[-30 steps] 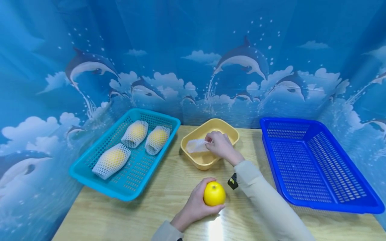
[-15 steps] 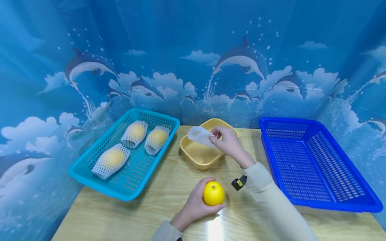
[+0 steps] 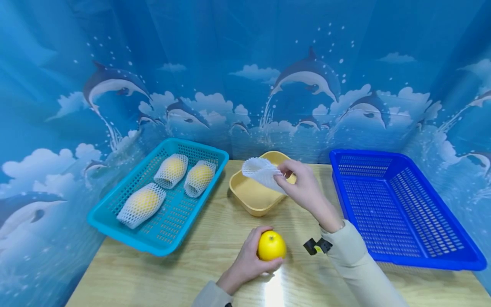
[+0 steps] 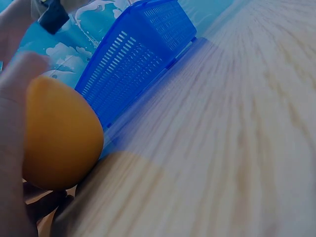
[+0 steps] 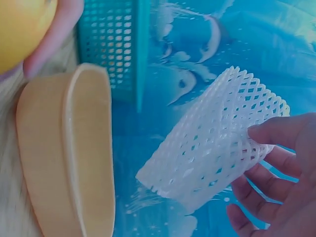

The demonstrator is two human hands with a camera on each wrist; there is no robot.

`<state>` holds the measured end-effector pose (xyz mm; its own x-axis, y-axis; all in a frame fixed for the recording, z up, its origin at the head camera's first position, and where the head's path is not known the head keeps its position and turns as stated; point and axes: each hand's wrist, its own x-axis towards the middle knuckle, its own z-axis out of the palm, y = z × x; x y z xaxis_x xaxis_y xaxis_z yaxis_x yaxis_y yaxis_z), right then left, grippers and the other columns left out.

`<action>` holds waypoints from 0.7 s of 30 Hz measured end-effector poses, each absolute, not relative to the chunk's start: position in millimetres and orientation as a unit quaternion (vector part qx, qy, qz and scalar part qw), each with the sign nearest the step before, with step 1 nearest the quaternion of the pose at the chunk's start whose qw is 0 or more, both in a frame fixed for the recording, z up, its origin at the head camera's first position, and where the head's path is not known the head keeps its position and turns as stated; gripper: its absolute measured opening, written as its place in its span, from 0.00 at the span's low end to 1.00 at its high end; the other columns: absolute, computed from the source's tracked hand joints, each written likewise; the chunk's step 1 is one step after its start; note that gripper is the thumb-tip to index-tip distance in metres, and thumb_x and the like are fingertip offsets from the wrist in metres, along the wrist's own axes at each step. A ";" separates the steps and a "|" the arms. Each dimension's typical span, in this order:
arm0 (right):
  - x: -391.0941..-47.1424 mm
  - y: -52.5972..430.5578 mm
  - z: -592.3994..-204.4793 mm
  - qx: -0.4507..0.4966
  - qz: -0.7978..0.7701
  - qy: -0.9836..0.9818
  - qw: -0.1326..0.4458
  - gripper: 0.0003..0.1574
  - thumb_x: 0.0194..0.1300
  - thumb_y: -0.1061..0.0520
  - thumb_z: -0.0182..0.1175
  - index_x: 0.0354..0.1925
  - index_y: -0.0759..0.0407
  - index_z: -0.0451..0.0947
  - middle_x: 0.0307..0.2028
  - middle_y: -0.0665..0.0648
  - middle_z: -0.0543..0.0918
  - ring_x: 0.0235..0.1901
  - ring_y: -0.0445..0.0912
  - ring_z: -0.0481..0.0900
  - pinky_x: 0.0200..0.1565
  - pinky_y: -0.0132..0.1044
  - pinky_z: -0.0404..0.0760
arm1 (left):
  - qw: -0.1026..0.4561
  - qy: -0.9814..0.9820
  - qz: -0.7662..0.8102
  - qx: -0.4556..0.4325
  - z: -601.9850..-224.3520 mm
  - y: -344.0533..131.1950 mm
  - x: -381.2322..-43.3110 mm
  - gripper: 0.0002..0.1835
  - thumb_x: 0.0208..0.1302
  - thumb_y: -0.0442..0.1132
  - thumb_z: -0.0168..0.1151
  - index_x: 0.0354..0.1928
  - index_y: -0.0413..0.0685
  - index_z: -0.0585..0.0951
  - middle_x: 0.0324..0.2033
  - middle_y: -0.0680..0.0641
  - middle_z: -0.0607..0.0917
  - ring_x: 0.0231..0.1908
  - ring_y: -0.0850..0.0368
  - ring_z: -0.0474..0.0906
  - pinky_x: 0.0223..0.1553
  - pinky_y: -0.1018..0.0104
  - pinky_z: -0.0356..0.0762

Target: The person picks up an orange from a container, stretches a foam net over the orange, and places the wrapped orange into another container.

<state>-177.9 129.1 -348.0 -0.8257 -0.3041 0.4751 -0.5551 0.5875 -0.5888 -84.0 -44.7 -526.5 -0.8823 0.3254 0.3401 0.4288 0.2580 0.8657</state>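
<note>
My left hand point(image 3: 248, 263) curls round a yellow, smooth-skinned round fruit point(image 3: 272, 246) at the table's near side, with the small stem end facing up. Between thumb and fingers, my right hand point(image 3: 304, 185) pinches a white foam fruit net point(image 3: 261, 169) above the beige plastic tub point(image 3: 253, 196). In the right wrist view, the foam net point(image 5: 217, 143) hangs flattened and tilted, with nothing inside it, and the tub's rim point(image 5: 74, 128) lies to its left. The left wrist view shows the fruit point(image 4: 61, 133) close to the tabletop.
To the left, a teal basket point(image 3: 174, 249) holds 3 yellow fruits in foam nets point(image 3: 143, 202). A blue basket point(image 3: 368, 204) stands at the right. All stand on a wooden table point(image 3: 153, 281), backed by a dolphin-print curtain point(image 3: 230, 64).
My right hand has lifted the foam net up out of the tub and drawn back slightly to the right. My left hand has stayed in place with the fruit.
</note>
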 end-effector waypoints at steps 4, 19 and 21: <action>-163.0 132.3 -348.5 0.236 0.403 -0.865 0.184 0.04 0.64 0.60 0.66 0.39 0.59 0.83 0.31 0.51 0.82 0.33 0.48 0.78 0.34 0.40 0.77 | 0.034 -0.758 -0.604 -0.244 -526.6 -46.9 -86.4 0.33 0.60 0.46 0.66 0.65 0.42 0.68 0.56 0.49 0.76 0.53 0.55 0.74 0.55 0.60 0.73; -120.3 136.9 -368.1 0.225 0.509 -0.811 0.179 0.05 0.64 0.65 0.66 0.38 0.58 0.86 0.32 0.50 0.85 0.33 0.42 0.79 0.39 0.34 0.80 | 0.079 -0.681 -0.704 -0.188 -521.2 -47.9 -88.6 0.18 0.70 0.34 0.44 0.58 0.35 0.73 0.51 0.41 0.82 0.52 0.43 0.76 0.55 0.62 0.71; -116.8 137.3 -369.8 0.222 0.526 -0.803 0.169 0.05 0.63 0.65 0.66 0.37 0.59 0.86 0.32 0.52 0.85 0.33 0.42 0.79 0.38 0.32 0.80 | 0.095 -0.678 -0.706 -0.182 -518.8 -48.8 -90.1 0.17 0.70 0.33 0.44 0.56 0.38 0.75 0.49 0.41 0.82 0.51 0.43 0.76 0.54 0.62 0.71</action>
<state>-116.8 137.3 -369.8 -0.8442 -0.1796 0.5051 -0.5348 0.3472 -0.7703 -90.1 -48.8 -518.8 -0.9161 0.1129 0.3847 0.3800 -0.0621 0.9229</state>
